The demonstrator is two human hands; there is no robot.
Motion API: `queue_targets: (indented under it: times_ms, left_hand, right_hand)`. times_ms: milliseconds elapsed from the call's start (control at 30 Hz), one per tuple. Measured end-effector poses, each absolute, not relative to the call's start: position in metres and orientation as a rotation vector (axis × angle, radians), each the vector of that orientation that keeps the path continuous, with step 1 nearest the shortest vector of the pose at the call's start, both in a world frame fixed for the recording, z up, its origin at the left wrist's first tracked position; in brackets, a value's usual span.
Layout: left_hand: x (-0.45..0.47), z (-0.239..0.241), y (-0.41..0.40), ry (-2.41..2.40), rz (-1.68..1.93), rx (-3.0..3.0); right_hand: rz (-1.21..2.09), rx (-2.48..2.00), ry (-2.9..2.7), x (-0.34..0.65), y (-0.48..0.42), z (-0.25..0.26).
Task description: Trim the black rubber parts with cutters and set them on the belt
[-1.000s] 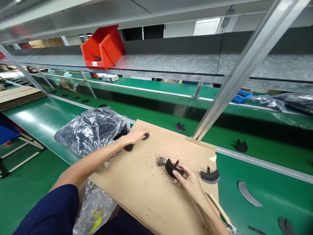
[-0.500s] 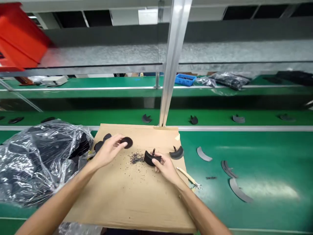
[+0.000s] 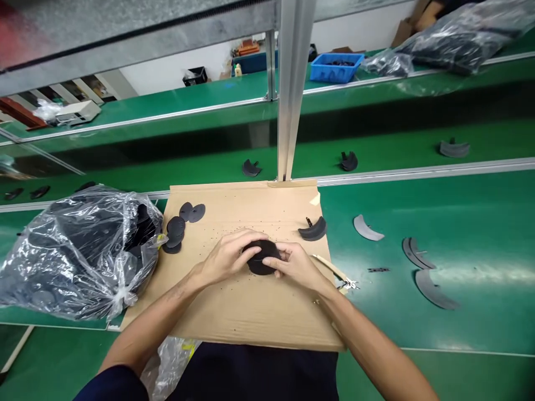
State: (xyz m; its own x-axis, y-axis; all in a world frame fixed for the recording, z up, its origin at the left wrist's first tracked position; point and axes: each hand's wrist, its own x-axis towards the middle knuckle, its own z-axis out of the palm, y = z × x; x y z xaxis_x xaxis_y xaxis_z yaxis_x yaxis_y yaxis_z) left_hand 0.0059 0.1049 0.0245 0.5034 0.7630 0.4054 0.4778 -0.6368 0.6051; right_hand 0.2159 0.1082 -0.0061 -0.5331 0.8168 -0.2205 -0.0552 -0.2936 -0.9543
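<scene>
Over the middle of a cardboard sheet (image 3: 234, 306) my left hand (image 3: 228, 257) and my right hand (image 3: 295, 266) meet on a round black disc (image 3: 259, 258). Both pinch it with closed fingers, the left from the left side, the right from the right. The black curved part that the right hand held earlier is hidden under the disc and fingers. A few loose black discs (image 3: 178, 227) lie at the sheet's far left. Another black curved part (image 3: 314, 230) rests near the sheet's right edge.
A clear plastic bag of black parts (image 3: 75, 250) sits to the left. Grey curved strips (image 3: 368, 229) lie on the green bench (image 3: 460, 223) at right, and a thin tool (image 3: 334, 271) by the cardboard's edge. A metal post (image 3: 288, 89) rises behind. Black parts ride the far conveyor.
My left hand has carried a black disc from the sheet's left to the centre and joined my right hand. The view has tilted down.
</scene>
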Motion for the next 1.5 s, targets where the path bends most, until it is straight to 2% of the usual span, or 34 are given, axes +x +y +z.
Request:
queue_targets:
  times_ms: [533, 1067, 1267, 1367, 1500]
  left_hand:
    - [0.014, 0.014, 0.086, 1.150, 1.234, 2.471]
    - [0.014, 0.013, 0.078, 1.249, 1.319, 2.389]
    - [0.015, 0.006, 0.077, 1.182, 1.312, 2.477]
    - [0.015, 0.008, 0.074, 1.254, 1.365, 2.314]
    - [0.013, 0.019, 0.072, 1.135, 1.240, 2.073]
  right_hand:
    - [1.747, -0.969, -1.441, 0.210, 0.104, -0.012]
    - [1.676, -0.970, -1.452, 0.208, 0.102, -0.014]
    - [1.401, -0.939, -1.593, 0.211, 0.100, -0.013]
    - [1.206, -0.837, -1.657, 0.213, 0.098, -0.010]
    - [1.010, -0.686, -1.689, 0.214, 0.094, -0.013]
